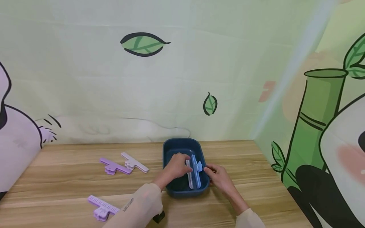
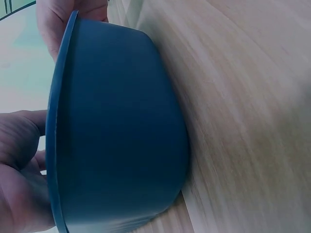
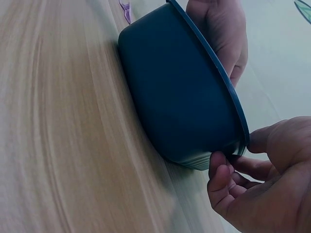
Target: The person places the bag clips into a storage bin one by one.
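A dark blue plastic box [image 1: 185,193] stands on the wooden table, with two long bag clips inside its right half. The blue clip [image 1: 196,174] lies lengthwise near the right wall. Left of it, alongside, is a whitish clip [image 1: 189,182]. My left hand [image 1: 177,165] reaches into the box from above and pinches the whitish clip between thumb and fingers; in the left wrist view the box wall [image 2: 116,121] hides the fingertips. At the box's right side my right hand [image 1: 220,179] pinches the rim, thumb above and fingers curled against the outside, as the right wrist view shows.
Left of the box lie a purple clip [image 1: 115,166] and a white clip [image 1: 135,162], nearly touching. Another light purple clip [image 1: 102,207] lies nearer the front, partly behind the left sleeve [image 1: 139,202]. A printed cloth backdrop [image 1: 171,79] rises behind the table.
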A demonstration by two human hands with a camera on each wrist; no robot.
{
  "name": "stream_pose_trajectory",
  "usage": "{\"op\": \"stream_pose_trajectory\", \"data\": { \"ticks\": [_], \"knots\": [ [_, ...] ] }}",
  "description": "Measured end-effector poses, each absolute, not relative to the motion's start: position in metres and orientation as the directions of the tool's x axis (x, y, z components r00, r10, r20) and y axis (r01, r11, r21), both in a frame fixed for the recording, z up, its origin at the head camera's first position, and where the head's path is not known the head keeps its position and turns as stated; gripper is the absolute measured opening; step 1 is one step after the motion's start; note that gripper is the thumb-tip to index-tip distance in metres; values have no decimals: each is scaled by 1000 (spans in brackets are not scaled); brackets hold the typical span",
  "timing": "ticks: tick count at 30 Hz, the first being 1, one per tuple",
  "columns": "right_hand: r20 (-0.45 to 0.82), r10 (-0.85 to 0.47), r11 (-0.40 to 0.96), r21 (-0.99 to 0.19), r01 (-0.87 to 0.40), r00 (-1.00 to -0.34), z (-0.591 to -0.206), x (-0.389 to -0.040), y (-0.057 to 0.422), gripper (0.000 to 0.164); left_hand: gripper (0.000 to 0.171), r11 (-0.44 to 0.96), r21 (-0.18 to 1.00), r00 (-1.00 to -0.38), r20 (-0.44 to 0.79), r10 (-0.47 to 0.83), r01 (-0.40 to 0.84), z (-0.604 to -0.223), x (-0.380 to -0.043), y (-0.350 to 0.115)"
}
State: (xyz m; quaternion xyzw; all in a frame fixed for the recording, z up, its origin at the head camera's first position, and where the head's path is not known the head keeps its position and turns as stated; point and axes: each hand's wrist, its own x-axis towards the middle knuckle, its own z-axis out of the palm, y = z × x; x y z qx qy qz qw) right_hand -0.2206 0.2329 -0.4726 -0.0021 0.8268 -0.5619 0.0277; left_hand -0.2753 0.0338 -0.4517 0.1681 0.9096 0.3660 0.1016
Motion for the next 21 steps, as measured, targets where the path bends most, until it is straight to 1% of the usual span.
{"op": "stream_pose_trajectory", "data": {
  "ticks": [4,13,21],
  "knots": [
    [-52,-37,366,-930,35,-998,-473,-222,232,31,44,658,716,-934,-23,357,233,-450,-273,30],
    [-54,-26,364,-930,41,-998,-473,-222,230,30,41,587,767,-937,56,344,261,-442,-265,22],
    [-45,-11,393,-919,37,-999,-472,-220,230,31,38,515,786,-928,198,315,342,-436,-252,8]
  ]
}}
